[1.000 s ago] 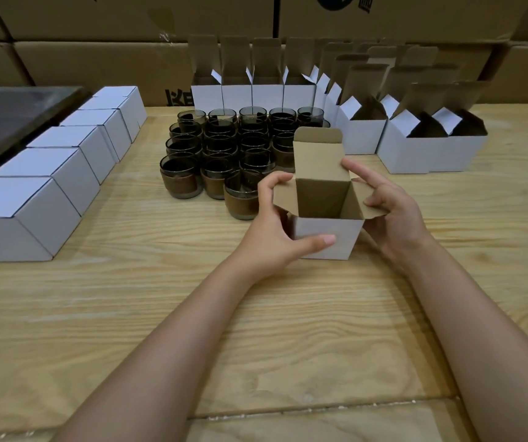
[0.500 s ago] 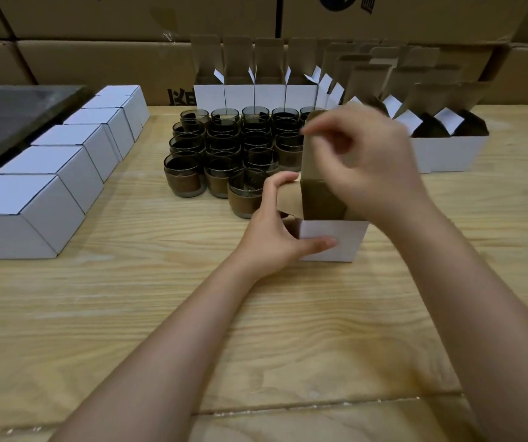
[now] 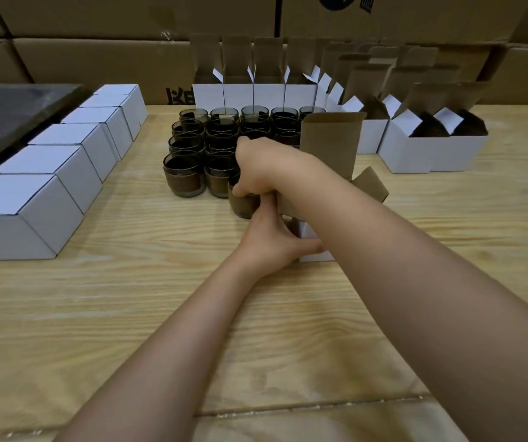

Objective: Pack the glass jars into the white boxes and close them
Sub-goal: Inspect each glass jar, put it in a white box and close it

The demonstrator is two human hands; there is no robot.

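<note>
A person's right hand point(image 3: 256, 167) reaches across a wooden table point(image 3: 128, 314) and clasps a smoky glass jar point(image 3: 245, 204) from above, fingers curled over its rim. The jar sits at the front edge of a tight cluster of matching jars point(image 3: 192, 148), just left of an open white box point(image 3: 315, 255); whether it has left the tabletop cannot be told. The left hand point(image 3: 269, 240) grips that box at its near left corner, thumb laid along the white front face and index finger raised beside the jar. The box's brown lid flap point(image 3: 329, 145) stands upright behind the crossing right forearm, and a side flap point(image 3: 371, 186) splays out to the right. A row of closed white boxes point(image 3: 33, 202) runs along the table's left side beside a dark slab point(image 3: 1, 113). More white boxes with raised lids point(image 3: 431, 151) line the back and right, in front of stacked cardboard cartons point(image 3: 96, 59).
</note>
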